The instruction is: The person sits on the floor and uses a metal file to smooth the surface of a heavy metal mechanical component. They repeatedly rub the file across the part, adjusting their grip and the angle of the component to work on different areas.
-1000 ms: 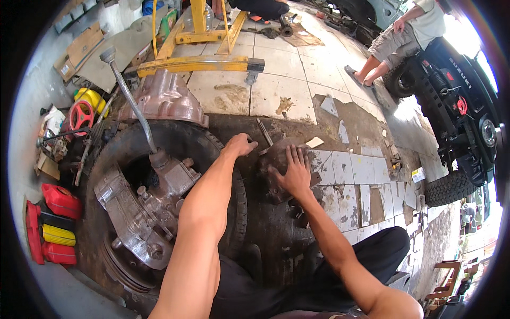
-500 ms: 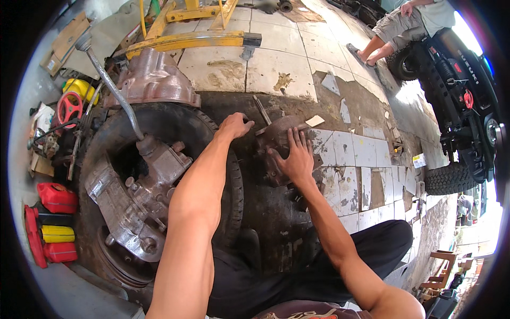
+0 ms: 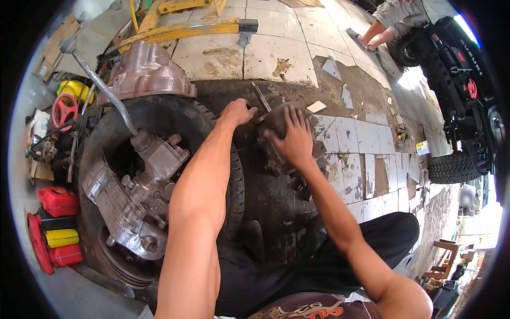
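Note:
My left hand [image 3: 238, 111] is curled beside a metal shaft [image 3: 258, 94] left of a dark, greasy cast housing [image 3: 276, 159]; whatever its fingertips hold, if anything, is hidden. My right hand [image 3: 295, 139] lies spread on that housing, fingers apart. To the left, a metal gearbox [image 3: 127, 207] with a long upright lever [image 3: 98, 80] rests on a large tire [image 3: 207, 125]. Behind the tire sits a reddish-grey bell-shaped casting [image 3: 149, 74].
A yellow steel stand [image 3: 196, 27] is at the back. Red jerrycans [image 3: 56, 201] and assorted tools line the left wall. A person's legs [image 3: 374, 37] are beside a black vehicle front [image 3: 459, 90] on the right. Broken tiles [image 3: 350, 138] cover part of the floor.
The whole scene has shifted upward in the picture as my head view moved. My hands have stayed in nearly the same places relative to the housing.

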Available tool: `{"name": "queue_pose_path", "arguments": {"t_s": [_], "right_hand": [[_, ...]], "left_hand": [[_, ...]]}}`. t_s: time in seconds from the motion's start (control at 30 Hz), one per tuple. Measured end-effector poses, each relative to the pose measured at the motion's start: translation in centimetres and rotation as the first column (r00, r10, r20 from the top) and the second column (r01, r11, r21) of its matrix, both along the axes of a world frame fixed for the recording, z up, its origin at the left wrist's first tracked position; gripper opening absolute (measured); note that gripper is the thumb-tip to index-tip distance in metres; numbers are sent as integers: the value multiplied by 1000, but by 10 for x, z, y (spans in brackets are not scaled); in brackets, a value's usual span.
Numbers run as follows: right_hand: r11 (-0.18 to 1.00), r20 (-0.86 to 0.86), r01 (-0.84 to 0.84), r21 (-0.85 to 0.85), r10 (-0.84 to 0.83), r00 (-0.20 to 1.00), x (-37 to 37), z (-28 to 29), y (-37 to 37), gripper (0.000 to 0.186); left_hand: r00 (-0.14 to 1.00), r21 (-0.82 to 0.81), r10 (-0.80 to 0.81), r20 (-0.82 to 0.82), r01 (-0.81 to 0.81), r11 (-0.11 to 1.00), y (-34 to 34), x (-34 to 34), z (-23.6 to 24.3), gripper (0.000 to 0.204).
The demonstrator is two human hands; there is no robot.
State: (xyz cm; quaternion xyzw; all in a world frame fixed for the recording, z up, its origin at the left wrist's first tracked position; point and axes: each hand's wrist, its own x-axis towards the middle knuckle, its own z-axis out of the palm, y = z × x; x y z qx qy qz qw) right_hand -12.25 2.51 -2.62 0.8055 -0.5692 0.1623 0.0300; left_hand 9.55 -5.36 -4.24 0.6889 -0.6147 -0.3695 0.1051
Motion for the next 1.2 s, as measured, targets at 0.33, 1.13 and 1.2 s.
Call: {"name": "queue_pose_path", "arguments": {"t_s": [0.33,1.13,1.2], "right_hand": [[997,-32,-58,59,60,998,6,4,26,97],[963,-245,-240,124,264,933,22,6,-27,78],[972,-181,-173,161,202,963,13,13,-41,79]], "left_hand": [[995,-3,52,82,-52,999,-1,1,0,49],[986,23,122,111,-126,992,6,22,7,50],[989,39,112,100,-116,992,6,24,9,50]]}}
